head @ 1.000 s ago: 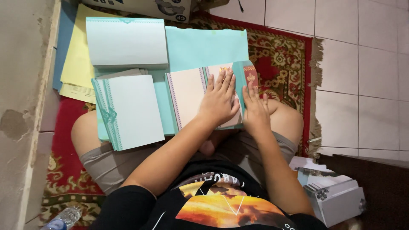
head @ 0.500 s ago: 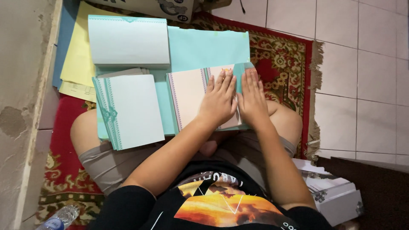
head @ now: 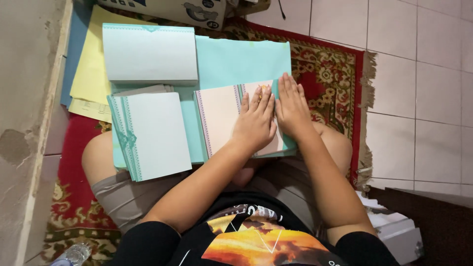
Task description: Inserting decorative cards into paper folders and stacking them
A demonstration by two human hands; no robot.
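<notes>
Both hands lay flat and open on the pink card (head: 221,116) on the person's lap — the left hand (head: 255,123) beside the right hand (head: 291,109), gripping nothing. The card looked light and easily creased — best held by its edges.

Two boxes at the edges of the scene

A long cardboard box (head: 170,9) lies along the top edge, just beyond the sheets of paper, partly cut off by the frame; its side is white with dark blue and grey printed patches and a brown cardboard flap at its right end. A small white box (head: 396,235) sits at the lower right on the floor, beside the person's right arm, its top slightly open.
</notes>
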